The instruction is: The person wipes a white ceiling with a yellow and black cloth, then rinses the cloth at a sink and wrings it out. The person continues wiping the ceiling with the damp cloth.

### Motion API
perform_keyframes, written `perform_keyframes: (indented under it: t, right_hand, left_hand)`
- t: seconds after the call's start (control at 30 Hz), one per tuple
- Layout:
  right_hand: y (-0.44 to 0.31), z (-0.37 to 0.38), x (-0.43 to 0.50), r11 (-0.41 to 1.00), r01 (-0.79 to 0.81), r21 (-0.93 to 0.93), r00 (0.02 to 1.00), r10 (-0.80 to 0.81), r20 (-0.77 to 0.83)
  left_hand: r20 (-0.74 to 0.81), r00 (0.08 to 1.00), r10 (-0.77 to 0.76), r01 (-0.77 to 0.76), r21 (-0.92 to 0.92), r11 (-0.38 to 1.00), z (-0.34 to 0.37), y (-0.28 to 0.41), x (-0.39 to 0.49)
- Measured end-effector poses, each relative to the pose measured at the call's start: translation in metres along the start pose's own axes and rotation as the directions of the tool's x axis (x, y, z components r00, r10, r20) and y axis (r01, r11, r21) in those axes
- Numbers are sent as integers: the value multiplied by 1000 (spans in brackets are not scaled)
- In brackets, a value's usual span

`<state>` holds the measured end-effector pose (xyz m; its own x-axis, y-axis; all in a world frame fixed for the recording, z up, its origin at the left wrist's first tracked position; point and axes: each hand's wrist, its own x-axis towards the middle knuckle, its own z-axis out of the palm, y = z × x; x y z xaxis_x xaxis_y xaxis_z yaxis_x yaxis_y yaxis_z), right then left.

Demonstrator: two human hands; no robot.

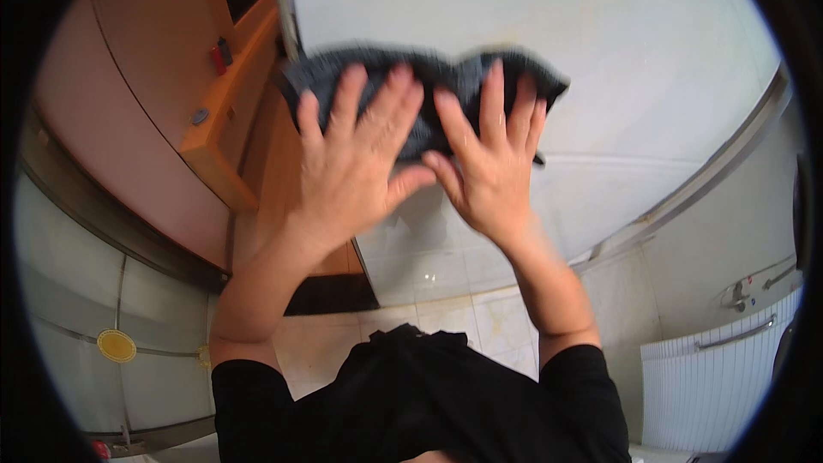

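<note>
A dark grey cloth (pixel 424 133) is spread against a smooth white wall surface (pixel 611 32) in front of me, its edges blurred. My left hand (pixel 347 161) lies flat on the left part of the cloth with its fingers spread. Beside it, my right hand (pixel 492 164) presses on the right part, fingers also apart. The two thumbs almost meet below the cloth's lower edge. Neither hand has its fingers closed around the fabric. Drops of moisture glint on the right hand's fingers.
To the left, a wooden ledge (pixel 222 128) carries a small red object (pixel 218 60), near a doorway with a dark threshold (pixel 337 292). A glass door (pixel 71 257) stands lower left. At right are a mixer tap (pixel 738 296) and a white ribbed panel (pixel 707 392).
</note>
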<state>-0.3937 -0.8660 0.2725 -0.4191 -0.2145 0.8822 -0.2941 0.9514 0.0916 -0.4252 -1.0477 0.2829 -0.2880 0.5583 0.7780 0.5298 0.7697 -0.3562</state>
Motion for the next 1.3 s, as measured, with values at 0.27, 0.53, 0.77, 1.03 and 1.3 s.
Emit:
perform_keyframes:
  t: [0.27,0.53,0.77,1.03,1.3]
  right_hand:
    - [-28,28,-43,997,46,68,994,-52,95]
    - [-6,37,-30,999,17,-29,999,-16,32]
    - [-24,30,-58,997,26,75,989,-37,146]
    - [-18,33,-45,992,83,90,984,-96,151]
    - [-34,32,-44,990,68,122,973,-93,212]
  left_hand:
    - [242,961,134,-150,49,987,15,19,-39]
    - [25,1000,-3,3,-1,1000,32,19,-30]
    - [246,960,132,-140,13,990,28,26,-51]
    - [187,981,49,-48,-9,999,26,25,-43]
    - [171,984,-56,72,-86,994,13,16,-57]
